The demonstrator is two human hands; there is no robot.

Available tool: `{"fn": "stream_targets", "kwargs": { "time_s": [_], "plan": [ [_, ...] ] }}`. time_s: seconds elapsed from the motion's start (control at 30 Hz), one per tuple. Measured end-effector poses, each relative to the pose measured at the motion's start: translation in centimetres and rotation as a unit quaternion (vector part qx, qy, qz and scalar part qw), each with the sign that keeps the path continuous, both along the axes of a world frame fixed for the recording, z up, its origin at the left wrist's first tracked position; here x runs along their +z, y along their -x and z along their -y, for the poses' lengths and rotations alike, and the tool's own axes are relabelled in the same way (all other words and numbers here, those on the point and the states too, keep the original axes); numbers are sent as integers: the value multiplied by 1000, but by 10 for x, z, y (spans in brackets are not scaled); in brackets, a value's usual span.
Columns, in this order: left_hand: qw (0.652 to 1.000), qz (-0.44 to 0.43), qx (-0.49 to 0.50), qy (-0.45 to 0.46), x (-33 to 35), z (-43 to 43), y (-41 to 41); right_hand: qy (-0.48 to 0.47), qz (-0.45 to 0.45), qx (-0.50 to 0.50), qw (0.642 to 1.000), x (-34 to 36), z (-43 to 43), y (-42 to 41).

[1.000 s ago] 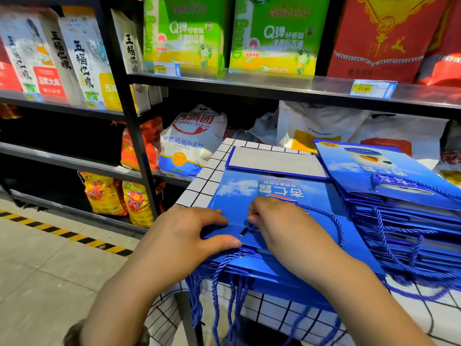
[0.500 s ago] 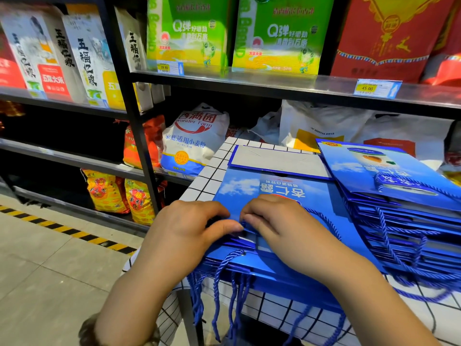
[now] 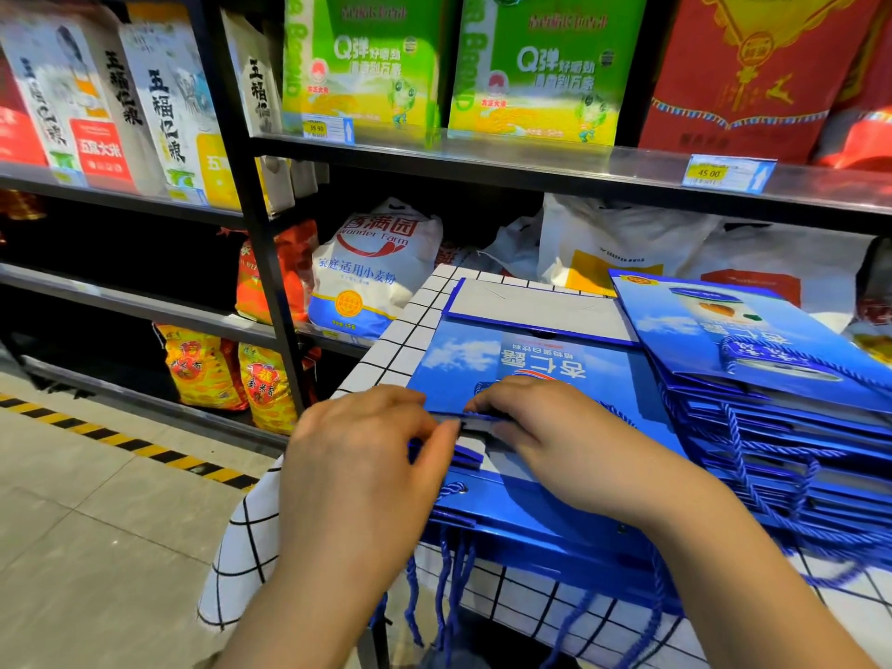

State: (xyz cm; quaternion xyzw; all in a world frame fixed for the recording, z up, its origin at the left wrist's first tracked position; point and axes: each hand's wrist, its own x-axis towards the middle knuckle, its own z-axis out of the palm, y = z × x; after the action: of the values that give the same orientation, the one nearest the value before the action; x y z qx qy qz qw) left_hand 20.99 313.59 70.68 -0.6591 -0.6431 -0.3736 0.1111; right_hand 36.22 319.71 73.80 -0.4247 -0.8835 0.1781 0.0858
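A flat blue paper gift bag point(image 3: 531, 364) with white Chinese lettering lies on top of a pile of like bags on a table with a white black-checked cloth point(image 3: 396, 340). My left hand point(image 3: 367, 465) pinches the bag's near top edge, thumb towards the middle. My right hand point(image 3: 555, 437) grips the same edge beside it, fingers curled over the rim, which is lifted a little so the pale inside shows. Blue rope handles point(image 3: 449, 586) hang over the table's front.
A second, fanned stack of blue bags point(image 3: 753, 359) lies to the right. Black store shelves point(image 3: 482, 161) behind hold green boxes, red bags and rice and flour sacks point(image 3: 371, 272). A tiled floor with yellow-black tape point(image 3: 120, 441) lies to the left.
Both hands have closed on the top bag's near edge and lifted it slightly, parting the opening. The view has shifted a little closer.
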Motion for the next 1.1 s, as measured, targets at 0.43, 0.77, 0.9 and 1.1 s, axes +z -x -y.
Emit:
{"fn": "stream_targets", "kwargs": {
  "time_s": [0.43, 0.77, 0.9, 1.1],
  "plan": [
    [997, -68, -6, 43, -8, -10, -12, -32, -44, -10, 998, -6, 2, 1],
    [990, -36, -115, 66, -12, -4, 3, 18, -35, 1, 999, 1, 7, -5],
    [988, 77, -110, 78, -14, 0, 0, -3, -7, -22, 1000, 0, 2, -3],
    [985, 71, -116, 103, -17, -3, 4, -52, -53, -75, 994, -9, 5, -2]
  ]
}}
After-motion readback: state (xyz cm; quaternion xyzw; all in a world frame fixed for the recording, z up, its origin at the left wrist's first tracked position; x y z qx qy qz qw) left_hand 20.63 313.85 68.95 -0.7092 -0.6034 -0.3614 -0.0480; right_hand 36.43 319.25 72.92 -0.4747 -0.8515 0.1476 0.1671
